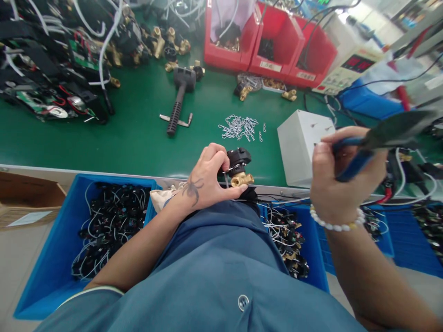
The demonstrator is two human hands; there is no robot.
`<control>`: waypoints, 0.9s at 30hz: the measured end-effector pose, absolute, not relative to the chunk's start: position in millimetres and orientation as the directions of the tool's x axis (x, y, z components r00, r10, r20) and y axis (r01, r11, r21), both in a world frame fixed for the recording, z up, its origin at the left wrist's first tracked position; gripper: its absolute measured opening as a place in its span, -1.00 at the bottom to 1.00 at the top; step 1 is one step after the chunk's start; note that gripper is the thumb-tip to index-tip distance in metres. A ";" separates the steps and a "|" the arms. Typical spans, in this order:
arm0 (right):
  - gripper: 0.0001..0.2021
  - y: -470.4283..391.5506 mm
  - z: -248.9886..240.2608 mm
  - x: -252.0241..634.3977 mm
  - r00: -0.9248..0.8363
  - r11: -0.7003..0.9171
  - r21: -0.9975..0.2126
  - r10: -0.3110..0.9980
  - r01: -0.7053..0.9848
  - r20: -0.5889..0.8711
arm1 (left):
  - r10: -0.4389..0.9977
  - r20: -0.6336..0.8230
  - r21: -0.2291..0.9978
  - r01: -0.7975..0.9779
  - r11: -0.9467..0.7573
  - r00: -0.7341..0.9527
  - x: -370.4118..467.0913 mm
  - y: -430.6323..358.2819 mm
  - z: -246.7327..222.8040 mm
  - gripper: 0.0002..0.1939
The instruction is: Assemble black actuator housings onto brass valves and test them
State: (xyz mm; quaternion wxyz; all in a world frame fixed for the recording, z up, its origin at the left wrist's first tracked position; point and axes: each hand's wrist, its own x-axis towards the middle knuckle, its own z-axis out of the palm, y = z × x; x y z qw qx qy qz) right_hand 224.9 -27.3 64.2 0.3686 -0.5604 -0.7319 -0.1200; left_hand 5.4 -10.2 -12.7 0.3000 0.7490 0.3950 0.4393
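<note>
Near the front edge of the green bench, my left hand (209,177) is closed around a small valve assembly (239,159) with a black plastic top and a brass body at its lower end. A thin metal pin or clip shows beside its black part. To the right, my right hand (346,180) is raised and grips blue-handled pliers (360,159), their dark jaws blurred and pointing right. Just beyond the left hand lies a loose pile of silver R-shaped clips (238,127), with a couple lying apart. A grey-white box (299,147) sits left of the right hand.
A black mallet (182,94) rests on the bench over a metal tool. Red bins (270,60) line the back, next to a device with a digital display (353,64). Wired assemblies (58,78) crowd the left. Blue crates (44,267) of parts stand below the edge.
</note>
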 end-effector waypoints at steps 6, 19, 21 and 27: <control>-0.83 -24.9 55.7 224.7 -0.436 0.440 -0.019 0.895 0.898 0.095 | 0.844 0.433 0.774 0.350 -0.528 0.317 6.0 -10.8 -13.1 -0.56; -0.83 -24.7 61.1 223.1 -0.371 0.401 -0.080 0.895 0.913 0.249 | 0.844 0.435 0.779 0.338 -0.528 0.314 5.0 -10.7 -13.6 -0.56; -0.84 -26.7 63.3 223.7 -0.215 0.328 -0.157 0.844 0.931 0.491 | 0.845 0.434 0.784 0.331 -0.525 0.313 4.9 -10.6 -14.0 -0.56; -0.81 -27.5 57.4 220.8 -0.393 0.397 -0.003 0.909 0.918 0.137 | 0.829 0.460 0.768 0.326 -0.551 0.318 5.7 -9.9 -14.1 -0.56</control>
